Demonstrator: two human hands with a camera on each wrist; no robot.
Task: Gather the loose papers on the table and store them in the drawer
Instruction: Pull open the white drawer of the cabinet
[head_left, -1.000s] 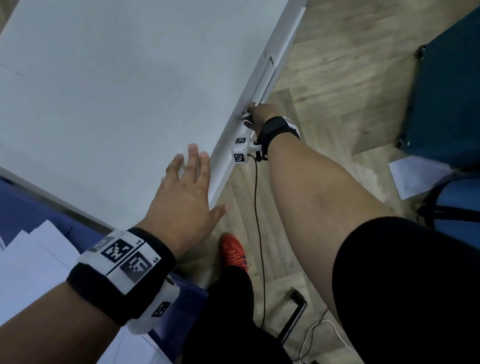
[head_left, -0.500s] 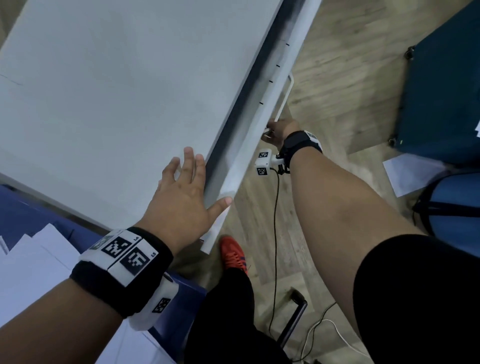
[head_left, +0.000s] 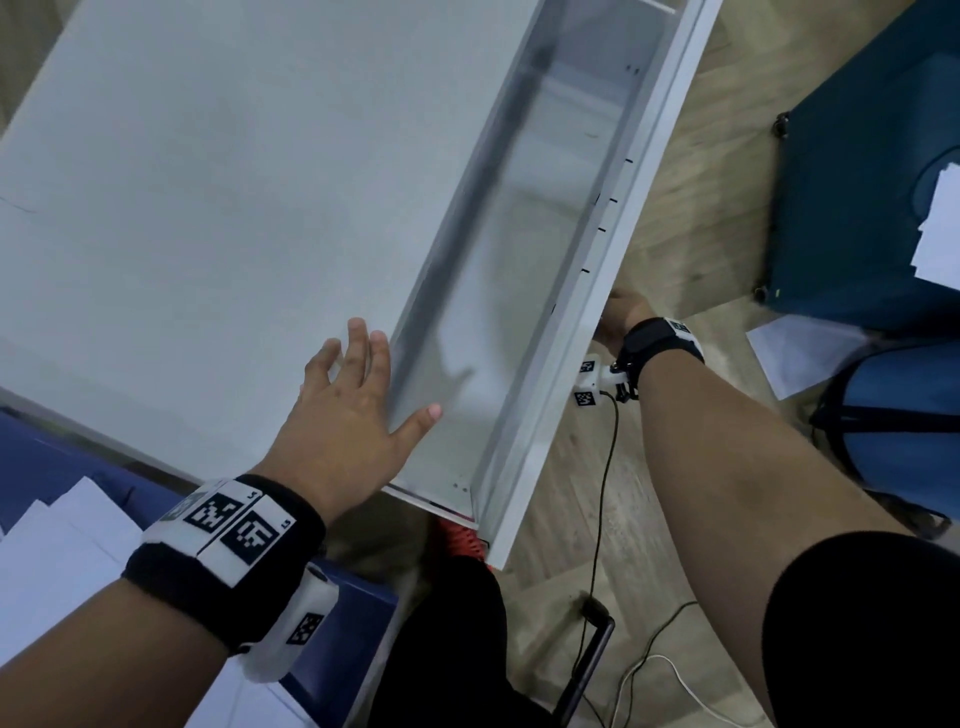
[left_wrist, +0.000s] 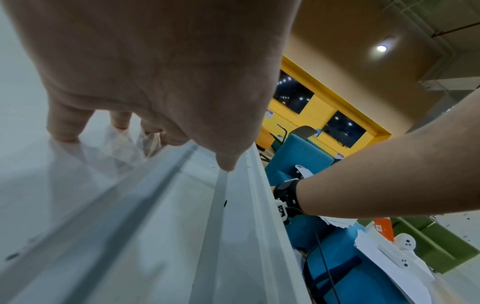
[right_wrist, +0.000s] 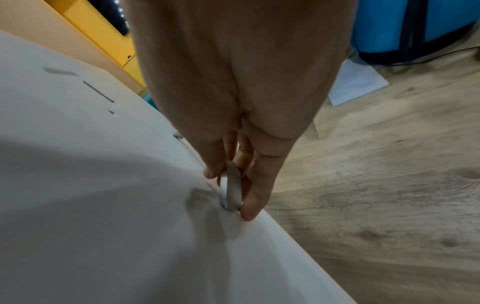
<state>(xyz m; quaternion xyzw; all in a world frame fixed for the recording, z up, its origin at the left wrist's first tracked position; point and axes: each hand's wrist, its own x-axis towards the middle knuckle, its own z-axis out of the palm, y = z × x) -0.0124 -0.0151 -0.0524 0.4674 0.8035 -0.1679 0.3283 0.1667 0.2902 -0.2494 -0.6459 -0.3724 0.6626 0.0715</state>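
From the head view, our left hand (head_left: 343, 415) lies flat, fingers straight, at the worktop (head_left: 208, 208) edge, likely bracing it, beside the open drawer (head_left: 519, 291); loose papers (head_left: 47, 561) wait at the lower left. In the left wrist view, its fingertips (left_wrist: 64, 133) touch the worktop. In the right wrist view, our right hand (right_wrist: 233, 164) pinches the drawer handle (right_wrist: 232, 191) to pull.

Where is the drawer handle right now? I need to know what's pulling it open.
In the right wrist view the drawer handle sits on the white drawer front, pinched by the right hand, beside the wood floor.
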